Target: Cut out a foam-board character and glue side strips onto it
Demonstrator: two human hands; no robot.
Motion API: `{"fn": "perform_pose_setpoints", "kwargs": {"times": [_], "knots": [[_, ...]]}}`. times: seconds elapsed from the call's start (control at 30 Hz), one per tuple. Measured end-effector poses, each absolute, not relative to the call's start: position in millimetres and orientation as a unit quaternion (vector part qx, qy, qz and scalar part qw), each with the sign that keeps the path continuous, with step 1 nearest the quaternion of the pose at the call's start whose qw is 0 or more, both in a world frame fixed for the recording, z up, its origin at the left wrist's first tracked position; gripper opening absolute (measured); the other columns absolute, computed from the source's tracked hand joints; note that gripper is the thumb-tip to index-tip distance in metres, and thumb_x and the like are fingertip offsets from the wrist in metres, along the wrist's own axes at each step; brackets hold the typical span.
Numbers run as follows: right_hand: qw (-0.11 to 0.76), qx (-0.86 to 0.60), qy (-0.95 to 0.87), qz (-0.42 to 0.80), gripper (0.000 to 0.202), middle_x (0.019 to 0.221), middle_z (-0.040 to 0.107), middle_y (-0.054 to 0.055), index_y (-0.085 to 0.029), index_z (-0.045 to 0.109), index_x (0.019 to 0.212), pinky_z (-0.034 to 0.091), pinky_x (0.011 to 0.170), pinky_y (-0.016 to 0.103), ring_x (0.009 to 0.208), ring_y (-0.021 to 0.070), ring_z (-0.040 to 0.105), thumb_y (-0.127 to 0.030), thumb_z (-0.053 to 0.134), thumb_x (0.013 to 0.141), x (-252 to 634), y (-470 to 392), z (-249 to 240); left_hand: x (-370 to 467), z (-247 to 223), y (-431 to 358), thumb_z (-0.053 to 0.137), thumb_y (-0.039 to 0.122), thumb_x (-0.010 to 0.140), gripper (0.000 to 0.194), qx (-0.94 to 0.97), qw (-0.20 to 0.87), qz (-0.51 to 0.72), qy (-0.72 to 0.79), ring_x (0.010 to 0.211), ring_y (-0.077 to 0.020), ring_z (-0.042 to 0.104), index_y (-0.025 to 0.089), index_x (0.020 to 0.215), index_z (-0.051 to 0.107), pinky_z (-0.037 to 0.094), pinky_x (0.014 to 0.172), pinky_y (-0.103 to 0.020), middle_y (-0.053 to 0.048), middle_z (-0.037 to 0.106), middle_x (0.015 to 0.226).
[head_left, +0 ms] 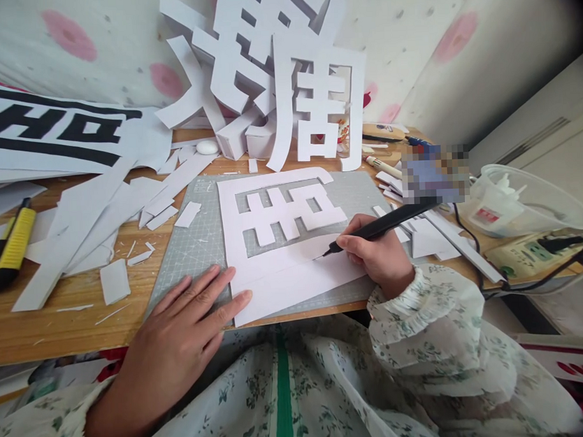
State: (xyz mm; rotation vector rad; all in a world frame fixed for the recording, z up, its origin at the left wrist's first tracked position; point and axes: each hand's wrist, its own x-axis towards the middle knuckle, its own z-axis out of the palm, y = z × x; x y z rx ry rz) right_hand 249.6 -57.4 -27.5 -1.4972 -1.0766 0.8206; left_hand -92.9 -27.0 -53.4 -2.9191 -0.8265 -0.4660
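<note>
Floral fabric of the person's garment [335,382] fills the near edge. On the left lie a yellow cutter [15,247] and, farther off, a sheet with a bold black character [90,127]; white offcuts [81,219] spread between these and the grey cutting mat [185,251]. At the far middle, raised white characters [282,104] stand, apparently finished. Centrally, on the mat, lies a white board [275,292]: its far part is cut through into strokes, mat showing in the gaps, while its near strip appears not yet separated. Whether the faint line crossing it is cut or merely drawn, I cannot tell.

Left hand [176,337], fingers spread and gripping nothing, rests its fingertips on the board's near-left corner. Right hand [381,257] is curled around a black pen-like tool [387,221], its tip at the line.
</note>
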Motion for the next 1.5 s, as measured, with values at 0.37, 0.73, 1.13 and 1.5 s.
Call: {"fn": "perform_pose_setpoints", "kwargs": {"times": [0.37,0.73,1.13,1.5], "knots": [[0.536,-0.626,-0.457,0.334,0.025,0.045,0.049,-0.007,-0.02,0.061,0.063,0.027,0.039,0.023,0.041,0.0084,0.039,-0.036,0.08,0.067,270.3,-61.8,-28.7,-94.0,-51.3,-24.3,0.048,0.014,0.089,0.053,-0.955,0.053,-0.141,-0.254,0.138,-0.0297,0.05,0.032,0.138,0.056,0.037,0.113,-0.048,-0.006,0.05,0.154],[0.568,-0.614,-0.434,0.335,0.026,0.04,0.046,-0.009,-0.021,0.059,0.061,0.025,0.036,0.022,0.037,0.0075,0.036,-0.034,0.08,0.069,287.0,-65.7,-36.7,-98.7,-58.8,-21.5,0.048,0.024,0.093,0.053,-0.956,0.05,-0.136,-0.256,0.14,-0.029,0.048,0.036,0.145,0.049,0.036,0.116,-0.049,-0.003,0.047,0.156],[0.572,-0.637,-0.42,0.301,0.026,0.048,0.06,-0.004,-0.021,0.057,0.059,0.028,0.041,0.024,0.041,0.0084,0.038,-0.034,0.078,0.066,295.4,-68.6,-34.6,-101.3,-60.6,-20.7,0.049,0.019,0.092,0.056,-0.958,0.043,-0.128,-0.252,0.143,-0.0271,0.044,0.035,0.145,0.048,0.027,0.121,-0.045,-0.002,0.042,0.159],[0.542,-0.681,-0.432,0.234,0.033,0.049,0.048,-0.005,-0.021,0.055,0.059,0.032,0.049,0.027,0.051,0.0117,0.041,-0.043,0.079,0.066,283.7,-66.2,-26.0,-33.0,-2.4,-9.0,0.06,0.048,0.091,0.041,-0.982,-0.005,-0.095,-0.162,0.136,-0.0289,0.05,0.034,0.13,0.062,0.033,0.117,-0.05,-0.005,0.056,0.148]]}}
